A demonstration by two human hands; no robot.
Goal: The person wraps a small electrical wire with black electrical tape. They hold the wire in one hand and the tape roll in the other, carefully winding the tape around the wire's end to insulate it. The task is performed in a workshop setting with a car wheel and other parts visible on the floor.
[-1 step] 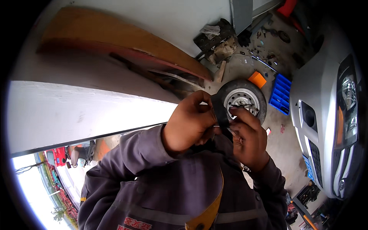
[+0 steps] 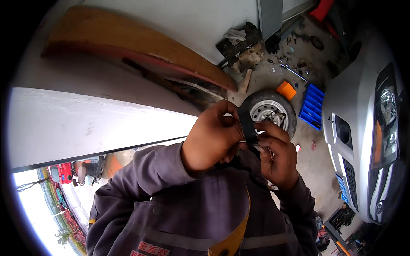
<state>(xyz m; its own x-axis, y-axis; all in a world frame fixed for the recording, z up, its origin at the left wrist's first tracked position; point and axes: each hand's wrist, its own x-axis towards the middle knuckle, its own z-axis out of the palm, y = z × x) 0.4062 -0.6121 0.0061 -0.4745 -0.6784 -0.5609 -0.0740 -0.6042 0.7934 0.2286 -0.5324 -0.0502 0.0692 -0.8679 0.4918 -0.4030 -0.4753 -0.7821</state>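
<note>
Together, left hand (image 2: 213,138) and right hand (image 2: 279,157) pinch a black strip (image 2: 247,124), contents of the blue tray (image 2: 313,103) indistinct.

Flat black strip (image 2: 247,124), slightly tilted, held between left hand (image 2: 213,137) and right hand (image 2: 279,154)

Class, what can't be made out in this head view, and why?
In the head view:
Dark strip: lower end, obscured by shadow and the right hand.
Wheel: lower-left part, hidden by the strip and right hand.
Silver car: rest cut off by the dark fisheye rim.
Small floor parts: too small to identify.
</note>
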